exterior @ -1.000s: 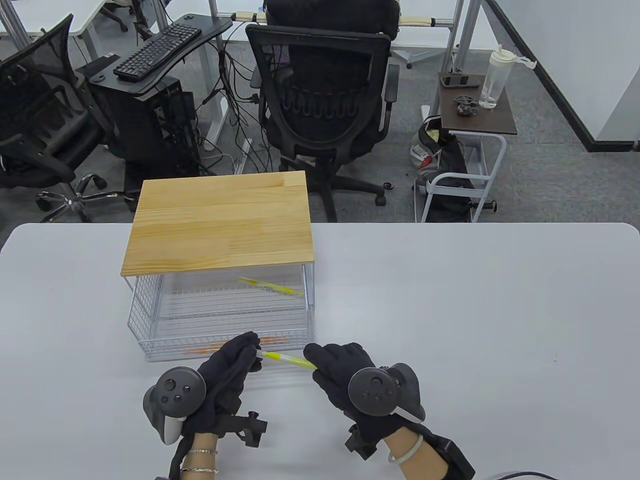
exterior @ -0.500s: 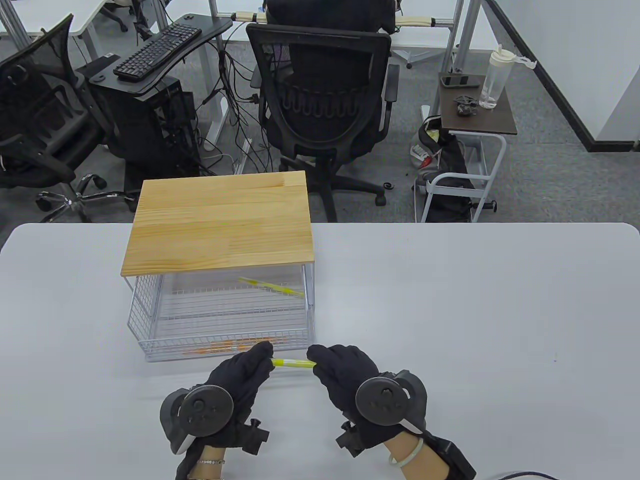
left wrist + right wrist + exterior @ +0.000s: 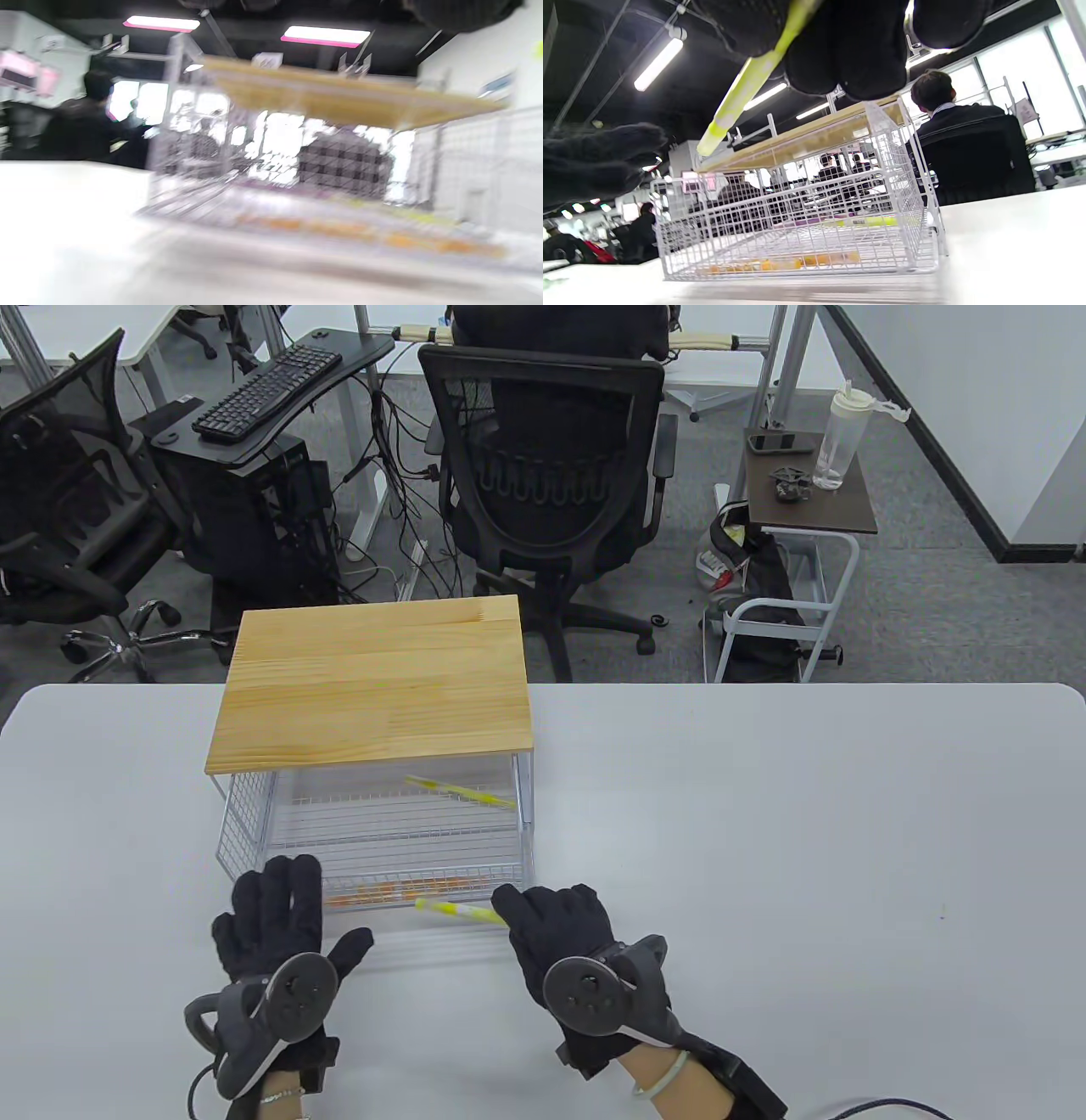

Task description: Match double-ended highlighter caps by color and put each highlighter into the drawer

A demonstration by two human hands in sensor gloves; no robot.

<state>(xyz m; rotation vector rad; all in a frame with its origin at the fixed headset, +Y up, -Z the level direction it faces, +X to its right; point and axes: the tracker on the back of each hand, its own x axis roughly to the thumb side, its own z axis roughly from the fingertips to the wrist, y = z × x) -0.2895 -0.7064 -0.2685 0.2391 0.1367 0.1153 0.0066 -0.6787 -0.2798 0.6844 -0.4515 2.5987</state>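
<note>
Right hand: your right hand (image 3: pixel 556 929) sits at about 5 o'clock from the drawer. Its fingers (image 3: pixel 865 51) are curled and pinch one end of a yellow highlighter (image 3: pixel 454 909).
Yellow highlighter: it sticks out toward 9 o'clock from your right hand, just above the front edge of the drawer. Its far end is free.
Left hand: your left hand (image 3: pixel 276 916) is at about 7 o'clock from the drawer. Its fingers (image 3: pixel 284 886) are straight and spread, and they hold nothing. The fingertips reach the front left corner of the drawer.
Drawer: the white wire drawer (image 3: pixel 254 848) is pulled out toward you from under a wooden top (image 3: pixel 373 687) on the desk (image 3: pixel 806 857).
Inside the drawer: a second yellow highlighter (image 3: pixel 462 792) lies at the back right. An orange highlighter (image 3: pixel 399 891) lies along the front edge.
Left wrist view: it is too blurry to tell much.
</note>
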